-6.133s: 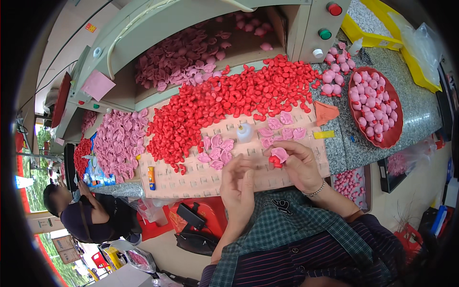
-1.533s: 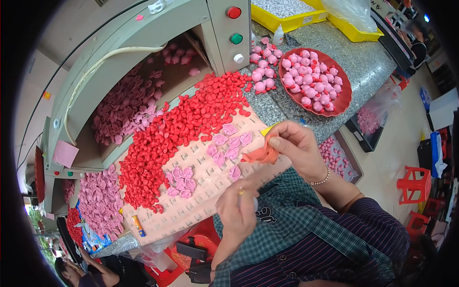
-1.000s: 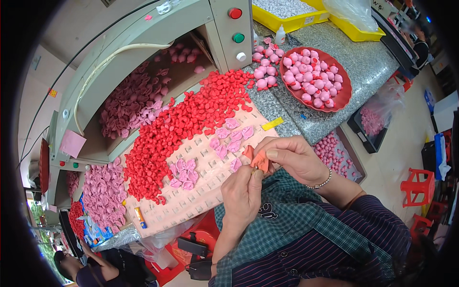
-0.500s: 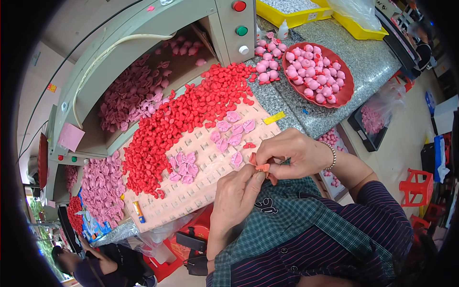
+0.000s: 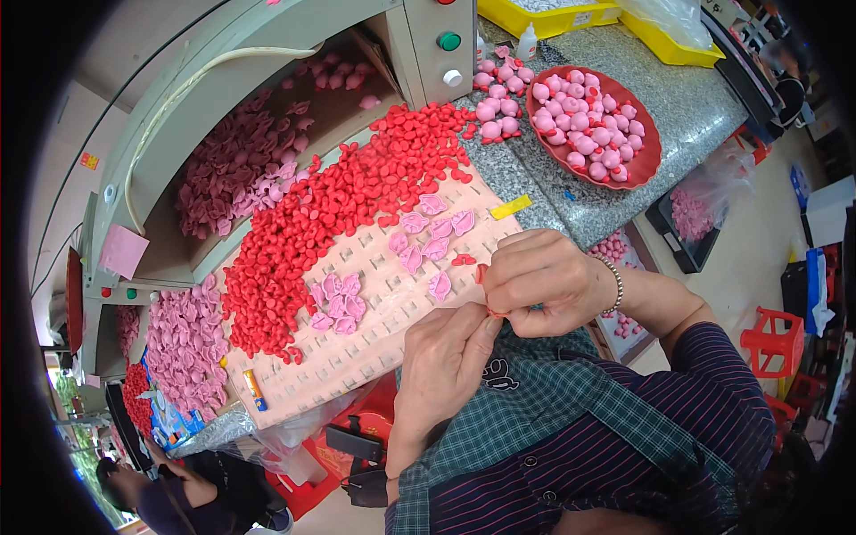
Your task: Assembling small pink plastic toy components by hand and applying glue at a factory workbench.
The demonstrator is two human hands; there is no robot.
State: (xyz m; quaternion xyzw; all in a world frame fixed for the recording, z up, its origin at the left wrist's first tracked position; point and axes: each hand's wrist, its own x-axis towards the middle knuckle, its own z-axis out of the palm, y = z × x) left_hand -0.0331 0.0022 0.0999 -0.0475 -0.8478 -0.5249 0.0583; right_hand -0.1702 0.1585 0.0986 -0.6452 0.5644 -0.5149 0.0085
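My left hand (image 5: pixel 446 361) and my right hand (image 5: pixel 548 281) meet in front of the apron, at the board's near right edge. Fingers of both are closed in a pinch on a small orange-red soft piece (image 5: pixel 481 273); most of it is hidden by the fingers, so its kind cannot be told. A few red pieces (image 5: pixel 464 259) and a pink petal-shaped piece (image 5: pixel 439 286) lie on the pale board (image 5: pixel 383 330) just beyond my hands. Two loose groups of similar pink pieces (image 5: pixel 337 303) rest farther left and up.
A heap of red pieces (image 5: pixel 303 241) covers the board's far side, before a grey machine (image 5: pixel 428 45) holding pink pieces. A red bowl (image 5: pixel 646 160) of pink balls stands right on the stone counter (image 5: pixel 687 107). At lower left another person (image 5: pixel 178 490) is at work.
My right hand has curled more tightly, and less of the orange-red piece shows between my hands. The view has shifted slightly; the pieces on the board lie as before.
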